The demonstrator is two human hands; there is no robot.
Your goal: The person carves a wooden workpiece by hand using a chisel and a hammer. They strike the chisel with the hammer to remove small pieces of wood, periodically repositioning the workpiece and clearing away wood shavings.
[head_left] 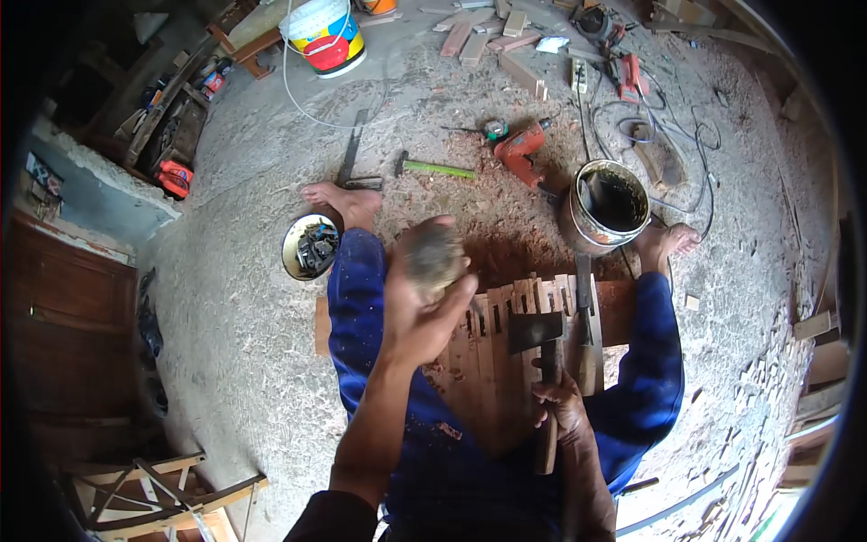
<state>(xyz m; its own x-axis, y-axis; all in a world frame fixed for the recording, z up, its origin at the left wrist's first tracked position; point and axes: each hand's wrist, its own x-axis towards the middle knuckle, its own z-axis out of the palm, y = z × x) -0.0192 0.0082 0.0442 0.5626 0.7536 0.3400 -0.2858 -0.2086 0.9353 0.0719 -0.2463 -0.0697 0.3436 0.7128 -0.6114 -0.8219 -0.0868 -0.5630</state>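
My left hand (416, 321) is wrapped round a pale, worn, blunt-topped object (433, 255), possibly a wooden handle seen end-on; its lower part is hidden. It is held over a row of reddish wooden pieces cut with dark slots (483, 325). My right hand (564, 411) grips the handle of a hammer (533, 332) with a broad dark head, which lies across my view of those pieces. Beside them, a long dark tool (587, 307) with a wooden grip stands out toward the metal bucket.
My blue-trousered legs flank the work. Around them are a parts bowl (316, 244), metal bucket (603, 203), green-handled hammer (438, 168), orange drill (519, 154), cables, a red tool (629, 77), wood offcuts (474, 45) and a plastic pail (323, 41). A wooden frame (163, 506) is lower left.
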